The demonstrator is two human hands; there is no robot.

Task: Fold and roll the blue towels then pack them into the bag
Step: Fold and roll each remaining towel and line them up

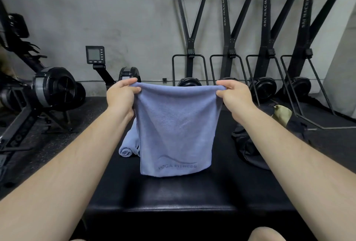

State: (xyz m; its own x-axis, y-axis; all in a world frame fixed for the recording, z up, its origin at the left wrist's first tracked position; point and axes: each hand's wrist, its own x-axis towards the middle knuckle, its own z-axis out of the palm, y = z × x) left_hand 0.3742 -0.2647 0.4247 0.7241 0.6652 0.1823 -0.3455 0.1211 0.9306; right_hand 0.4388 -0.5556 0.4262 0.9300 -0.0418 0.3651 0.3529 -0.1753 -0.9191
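Observation:
A blue towel (pixel 176 125) hangs folded in front of me, its lower edge with a printed logo just above the black padded bench (pixel 173 192). My left hand (pixel 120 94) pinches its top left corner and my right hand (pixel 234 95) pinches its top right corner, both held at the same height. Behind the hanging towel, on the bench's left part, lies a rolled blue towel (pixel 128 144), partly hidden. A black bag (pixel 250 144) lies slumped on the bench's right side, past my right forearm.
A rowing machine (pixel 44 94) stands on the floor at the left. Several ski machines (pixel 260 67) line the grey back wall. An olive-coloured item (pixel 282 114) lies beyond the bag. Black rubber floor surrounds the bench.

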